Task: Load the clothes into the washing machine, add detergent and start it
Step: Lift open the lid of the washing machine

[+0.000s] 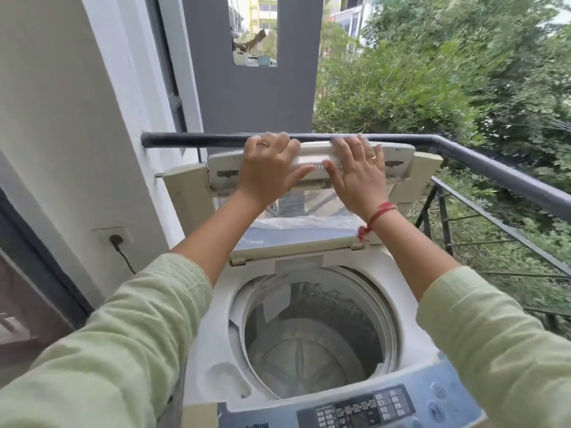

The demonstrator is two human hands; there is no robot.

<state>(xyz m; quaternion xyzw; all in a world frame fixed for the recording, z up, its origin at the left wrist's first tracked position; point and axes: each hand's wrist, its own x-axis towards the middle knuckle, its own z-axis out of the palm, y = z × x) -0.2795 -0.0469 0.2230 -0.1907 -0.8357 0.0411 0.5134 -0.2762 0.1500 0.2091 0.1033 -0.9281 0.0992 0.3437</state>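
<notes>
- From the head view, the washing machine (411,307) is a white top-loader that stands right in front of me on a balcony, in the corner between the house wall and the dark railing (494,168).
- Its lid (398,159) is raised and folded at the back. The upper panel is worn cream plastic and the lower panel has a clear window.
- The drum (312,344) is open below my arms, showing a perforated steel wall and a ribbed disc at the bottom.
- The blue control panel (364,409) with its rows of small buttons sits on the edge nearest me.
- Both my arms reach straight forward over the drum in pale green sleeves (123,329). A red thread (378,214) is tied round my right wrist.
- My left hand (272,171) holds the lid's top edge, with the fingers curled over it and the thumb stretched across the front face.
- My right hand (358,177) lies flat against the same panel just beside the left. Its fingers are straight and spread, the tips are at the top edge, and it grasps nothing.
- The lid's top edge rests close against the railing, well above the drum.
- A plug sits in the wall socket (114,239) to my left.
</notes>
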